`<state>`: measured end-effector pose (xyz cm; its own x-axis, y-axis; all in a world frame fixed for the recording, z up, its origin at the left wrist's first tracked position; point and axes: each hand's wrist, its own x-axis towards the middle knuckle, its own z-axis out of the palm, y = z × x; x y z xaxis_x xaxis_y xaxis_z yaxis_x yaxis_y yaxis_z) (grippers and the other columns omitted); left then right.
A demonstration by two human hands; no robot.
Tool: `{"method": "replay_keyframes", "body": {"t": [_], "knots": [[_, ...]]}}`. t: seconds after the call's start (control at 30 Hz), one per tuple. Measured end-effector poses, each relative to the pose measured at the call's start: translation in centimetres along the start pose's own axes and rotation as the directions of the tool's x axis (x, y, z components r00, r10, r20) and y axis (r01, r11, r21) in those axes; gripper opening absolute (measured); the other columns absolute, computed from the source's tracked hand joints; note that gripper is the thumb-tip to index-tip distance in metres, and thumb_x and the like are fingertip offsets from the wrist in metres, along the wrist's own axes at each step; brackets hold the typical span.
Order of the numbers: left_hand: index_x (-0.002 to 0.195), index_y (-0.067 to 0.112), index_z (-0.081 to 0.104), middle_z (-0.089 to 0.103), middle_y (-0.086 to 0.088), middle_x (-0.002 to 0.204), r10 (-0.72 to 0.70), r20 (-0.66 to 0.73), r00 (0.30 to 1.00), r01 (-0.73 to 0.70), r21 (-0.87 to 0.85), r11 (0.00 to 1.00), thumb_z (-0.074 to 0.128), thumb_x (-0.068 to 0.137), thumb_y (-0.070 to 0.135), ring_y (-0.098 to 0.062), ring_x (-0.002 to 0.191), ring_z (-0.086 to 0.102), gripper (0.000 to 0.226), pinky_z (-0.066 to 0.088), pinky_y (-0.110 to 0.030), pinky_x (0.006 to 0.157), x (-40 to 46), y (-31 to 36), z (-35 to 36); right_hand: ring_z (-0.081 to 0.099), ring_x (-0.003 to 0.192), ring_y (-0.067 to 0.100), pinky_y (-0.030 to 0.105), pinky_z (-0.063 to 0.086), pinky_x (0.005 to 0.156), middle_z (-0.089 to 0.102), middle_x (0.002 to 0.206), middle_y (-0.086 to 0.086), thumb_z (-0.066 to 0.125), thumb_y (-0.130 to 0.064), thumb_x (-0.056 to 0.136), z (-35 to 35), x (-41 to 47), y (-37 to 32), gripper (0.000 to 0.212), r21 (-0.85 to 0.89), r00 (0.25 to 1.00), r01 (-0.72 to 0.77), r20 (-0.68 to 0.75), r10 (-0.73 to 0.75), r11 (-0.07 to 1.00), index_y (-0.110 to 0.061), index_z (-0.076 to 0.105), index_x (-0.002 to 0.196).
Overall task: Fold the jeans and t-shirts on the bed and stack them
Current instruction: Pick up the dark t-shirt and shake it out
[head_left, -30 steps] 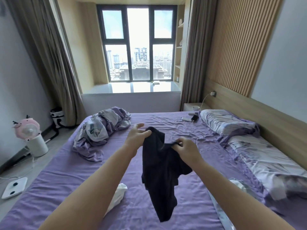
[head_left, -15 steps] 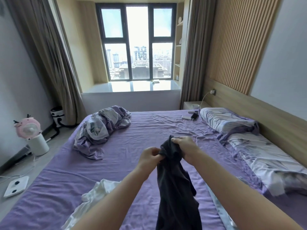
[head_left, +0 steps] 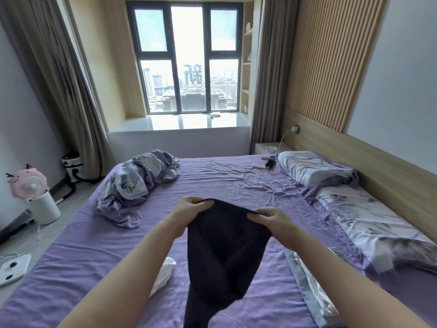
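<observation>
We have drawn our left hand [head_left: 192, 205] and right hand [head_left: 266, 216] apart since a moment ago; each pinches the top edge of the black t-shirt [head_left: 224, 252], now spread and hanging above the middle of the bed [head_left: 236, 181]; ready, we judge, to lay flat for folding.

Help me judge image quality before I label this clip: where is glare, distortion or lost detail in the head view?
Head view: the window is overexposed and the sill glares white; the wide lens bows the curtains and walls outward; the black t-shirt is so dark that its folds barely show; both hands, left hand and right hand, look reasonably sharp.
</observation>
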<state>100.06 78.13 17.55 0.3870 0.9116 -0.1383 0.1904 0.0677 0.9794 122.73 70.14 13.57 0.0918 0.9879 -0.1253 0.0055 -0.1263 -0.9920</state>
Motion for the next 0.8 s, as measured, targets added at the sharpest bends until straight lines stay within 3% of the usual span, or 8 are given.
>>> {"method": "replay_keyframes", "body": {"t": [0.13, 0.23, 0.33, 0.43, 0.53, 0.6, 0.7, 0.8], "knots": [[0.092, 0.013, 0.071, 0.073, 0.001, 0.081, -0.107, 0.129, 0.986, 0.100, 0.059, 0.993, 0.062, 0.089, 0.033, -0.008, 0.066, 0.066, 0.023, 0.051, -0.017, 0.056, -0.4, -0.1, -0.8, 0.069, 0.074, 0.017, 0.026, 0.054, 0.066, 0.074, 0.084, 0.008, 0.065, -0.027, 0.086, 0.5, 0.8, -0.5, 0.020, -0.089, 1.000, 0.011, -0.018, -0.013, 0.996, -0.009, 0.074, 0.084], [0.097, 0.008, 0.068, 0.072, -0.006, 0.087, -0.105, 0.188, 0.977, 0.121, -0.074, 0.990, 0.053, 0.095, 0.028, -0.014, 0.073, 0.068, 0.025, 0.056, -0.022, 0.066, -0.5, 0.0, 0.0, 0.059, 0.066, 0.014, 0.024, 0.044, 0.064, 0.064, 0.068, -0.002, 0.064, -0.026, 0.088, 1.5, 1.6, -0.3, 0.018, -0.417, 0.983, 0.089, -0.111, -0.148, 0.905, -0.013, 0.066, 0.075], [0.095, 0.004, 0.064, 0.069, -0.013, 0.086, -0.081, 0.115, 0.990, 0.099, -0.166, 0.981, 0.049, 0.098, 0.024, -0.019, 0.074, 0.066, 0.025, 0.055, -0.028, 0.071, -0.4, 0.5, 1.1, 0.056, 0.078, 0.017, 0.024, 0.038, 0.068, 0.057, 0.081, -0.001, 0.066, -0.019, 0.085, 2.9, 0.8, 0.9, 0.016, -0.685, 0.883, 0.160, -0.223, -0.413, 0.711, -0.015, 0.051, 0.088], [0.084, 0.007, 0.060, 0.064, -0.013, 0.081, -0.075, 0.041, 0.996, 0.081, -0.157, 0.984, 0.049, 0.097, 0.023, -0.022, 0.072, 0.061, 0.024, 0.051, -0.031, 0.071, -0.1, 0.6, 2.1, 0.053, 0.092, 0.015, 0.026, 0.040, 0.081, 0.055, 0.094, -0.002, 0.068, -0.030, 0.083, 4.6, -0.8, 2.4, 0.024, -0.732, 0.748, 0.368, -0.134, -0.650, 0.574, -0.013, 0.052, 0.085], [0.075, 0.010, 0.058, 0.064, -0.009, 0.071, -0.068, 0.049, 0.997, 0.075, -0.169, 0.983, 0.051, 0.097, 0.024, -0.019, 0.065, 0.061, 0.027, 0.050, -0.030, 0.065, 0.1, 0.8, 2.6, 0.052, 0.100, 0.017, 0.032, 0.042, 0.087, 0.059, 0.103, 0.001, 0.062, -0.046, 0.082, 6.3, -1.5, 3.8, 0.039, -0.783, 0.855, 0.288, -0.050, -0.516, 0.552, -0.012, 0.060, 0.100], [0.069, 0.012, 0.055, 0.062, -0.005, 0.065, -0.048, 0.064, 0.997, 0.057, -0.159, 0.986, 0.052, 0.096, 0.025, -0.016, 0.060, 0.060, 0.031, 0.049, -0.028, 0.060, 0.2, 0.9, 2.9, 0.054, 0.095, 0.021, 0.031, 0.043, 0.082, 0.061, 0.096, 0.004, 0.060, -0.035, 0.087, 6.9, -1.3, 4.5, 0.028, -0.783, 0.874, 0.236, -0.088, -0.478, 0.576, -0.008, 0.062, 0.096], [0.068, 0.011, 0.053, 0.054, -0.006, 0.067, 0.039, -0.040, 0.998, -0.037, 0.069, 0.997, 0.052, 0.095, 0.028, -0.018, 0.065, 0.051, 0.033, 0.040, -0.029, 0.061, 0.7, 0.7, 2.7, 0.052, 0.067, 0.010, 0.026, 0.036, 0.060, 0.055, 0.069, -0.004, 0.056, -0.027, 0.092, 7.1, -1.3, 4.3, 0.023, -0.670, 0.880, 0.219, -0.179, -0.440, 0.709, -0.014, 0.056, 0.073], [0.084, 0.009, 0.063, 0.059, -0.004, 0.082, 0.231, -0.208, 0.950, -0.090, 0.527, 0.845, 0.057, 0.092, 0.026, -0.021, 0.080, 0.053, 0.020, 0.039, -0.032, 0.073, 0.7, -0.5, 1.0, 0.050, 0.054, 0.006, 0.024, 0.032, 0.052, 0.050, 0.056, -0.009, 0.050, -0.029, 0.095, 6.8, -1.1, 3.4, 0.026, -0.618, 0.895, 0.188, -0.213, -0.393, 0.764, -0.022, 0.050, 0.070]]}}
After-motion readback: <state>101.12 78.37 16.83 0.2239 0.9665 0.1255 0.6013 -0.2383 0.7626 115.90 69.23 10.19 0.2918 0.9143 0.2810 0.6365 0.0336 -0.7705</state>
